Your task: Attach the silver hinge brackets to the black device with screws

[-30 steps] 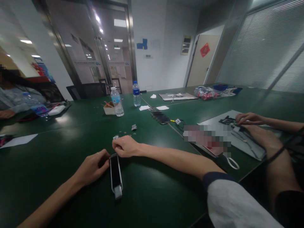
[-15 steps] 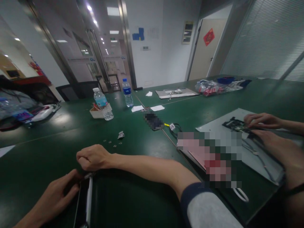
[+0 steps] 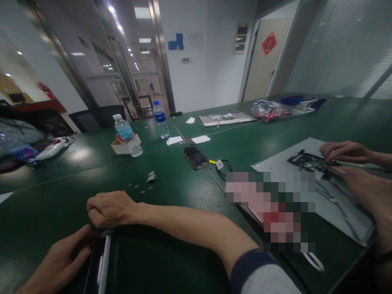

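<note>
At the lower left, my left hand [image 3: 65,255] grips the side of a flat, dark glossy panel [image 3: 95,265] with a silver edge, its kind unclear. My right hand [image 3: 110,209] is closed in a fist over the panel's far end, its fingertips turned away from me. Whatever it may hold is hidden. Just beyond it lie several small ring-shaped pieces [image 3: 142,191] and a crumpled whitish scrap [image 3: 151,177].
To the right, another person's hands [image 3: 347,153] work on a circuit board [image 3: 309,162] over a grey panel [image 3: 275,167]. Two water bottles [image 3: 161,119] and a small box [image 3: 121,148] stand farther back. A pixelated pink item [image 3: 248,192] lies on the green table [image 3: 190,190].
The view has shifted a little, so my hands and the panel appear lower and farther left. My grip looks the same. The other person's hands have moved slightly over the board.
</note>
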